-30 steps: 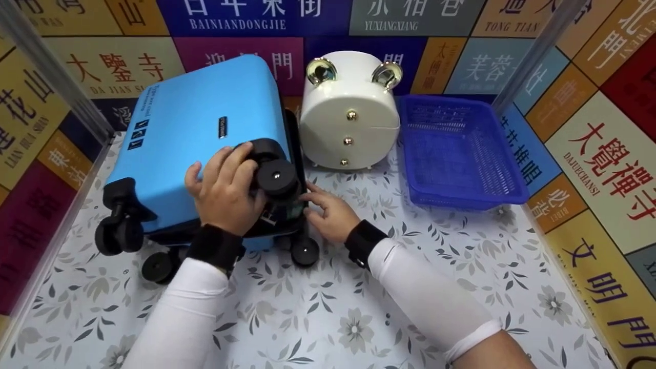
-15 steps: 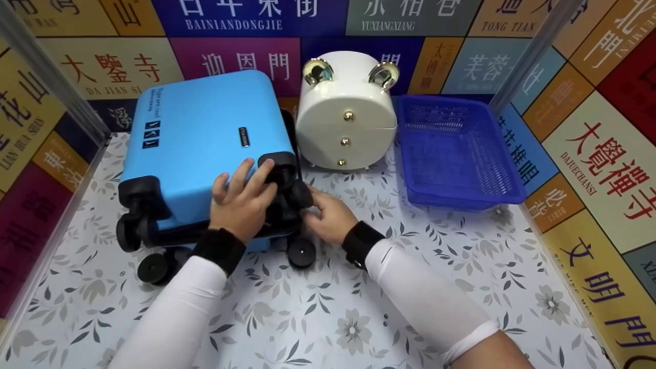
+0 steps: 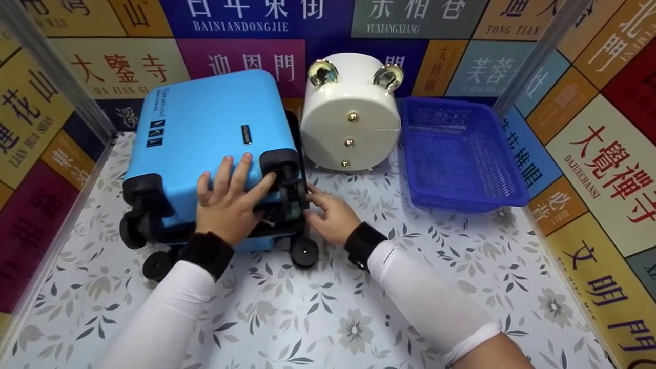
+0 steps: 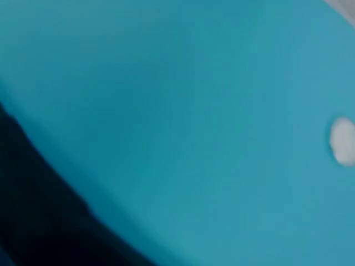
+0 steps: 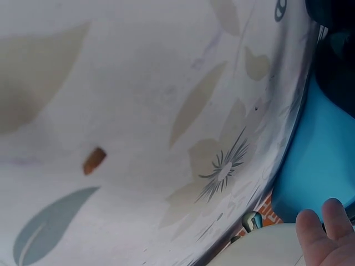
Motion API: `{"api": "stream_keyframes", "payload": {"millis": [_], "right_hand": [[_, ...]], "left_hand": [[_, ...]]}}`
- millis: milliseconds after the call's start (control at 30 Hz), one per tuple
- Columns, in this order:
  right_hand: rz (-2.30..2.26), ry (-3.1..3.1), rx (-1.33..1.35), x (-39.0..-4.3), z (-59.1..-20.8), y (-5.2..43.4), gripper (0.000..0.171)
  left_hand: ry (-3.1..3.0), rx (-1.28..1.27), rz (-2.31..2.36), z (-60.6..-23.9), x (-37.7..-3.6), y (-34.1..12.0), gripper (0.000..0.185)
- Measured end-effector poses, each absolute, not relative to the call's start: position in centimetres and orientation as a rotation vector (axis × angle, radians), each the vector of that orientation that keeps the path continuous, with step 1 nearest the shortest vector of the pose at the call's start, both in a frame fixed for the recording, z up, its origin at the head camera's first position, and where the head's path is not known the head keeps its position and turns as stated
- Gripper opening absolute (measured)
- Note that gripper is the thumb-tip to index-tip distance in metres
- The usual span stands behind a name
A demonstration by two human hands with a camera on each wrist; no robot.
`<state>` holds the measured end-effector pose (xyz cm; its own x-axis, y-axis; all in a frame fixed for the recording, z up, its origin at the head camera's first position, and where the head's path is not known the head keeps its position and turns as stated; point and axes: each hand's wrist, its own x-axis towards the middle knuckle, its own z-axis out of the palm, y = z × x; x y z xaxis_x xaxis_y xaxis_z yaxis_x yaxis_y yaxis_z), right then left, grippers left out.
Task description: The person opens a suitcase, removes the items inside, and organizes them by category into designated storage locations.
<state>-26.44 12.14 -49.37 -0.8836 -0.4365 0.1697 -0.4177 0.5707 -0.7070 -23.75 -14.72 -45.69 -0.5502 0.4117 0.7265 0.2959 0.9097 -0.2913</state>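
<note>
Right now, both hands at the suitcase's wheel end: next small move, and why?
Probably press the left hand down to steady the blue suitcase while the right hand works the near caster wheel. The suitcase lies flat on the floral table, the left palm rests flat on its shell, and the right fingertips meet that wheel's side. The cream case stands close behind, so avoid sliding backward.

Bright, even light from above in the head view; soft short shadows under the suitcase (image 3: 205,133) and basket (image 3: 461,154). Small glare spots on the white case (image 3: 353,123) and its gold knobs. Slight bending at the edges. Left wrist view wholly out of focus, only blue and black blur. Right wrist view soft, counter (image 5: 138,138) print smeared, fingers (image 5: 324,233) blurred.
</note>
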Motion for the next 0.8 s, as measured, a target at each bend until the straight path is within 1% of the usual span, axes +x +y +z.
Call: {"api": "stream_keyframes", "payload": {"millis": [133, 300, 367, 533, 667, 800], "right_hand": [[-1.224, 2.724, -0.733, -26.3, -49.3, 12.2, 0.041], [-1.196, 2.687, -0.660, -26.2, -49.2, 12.2, 0.054], [-1.180, 2.681, -0.633, -26.1, -49.2, 12.2, 0.058], [-1.174, 2.687, -0.617, -26.1, -49.4, 12.0, 0.059], [-1.181, 2.705, -0.637, -26.1, -49.5, 11.8, 0.060], [-1.194, 2.712, -0.651, -26.0, -49.5, 11.7, 0.061]], "left_hand": [[-2.204, -0.406, 0.067, -45.2, -23.5, -15.5, 0.093], [-2.132, -0.170, -0.151, -43.7, -23.6, -16.8, 0.098], [-2.078, -0.065, -0.248, -43.1, -23.7, -17.7, 0.097], [-2.020, 0.135, -0.473, -42.3, -23.2, -20.9, 0.100], [-2.018, 0.244, -0.568, -42.6, -22.1, -24.0, 0.097], [-2.050, 0.430, -0.720, -42.7, -21.2, -26.6, 0.098]]}}
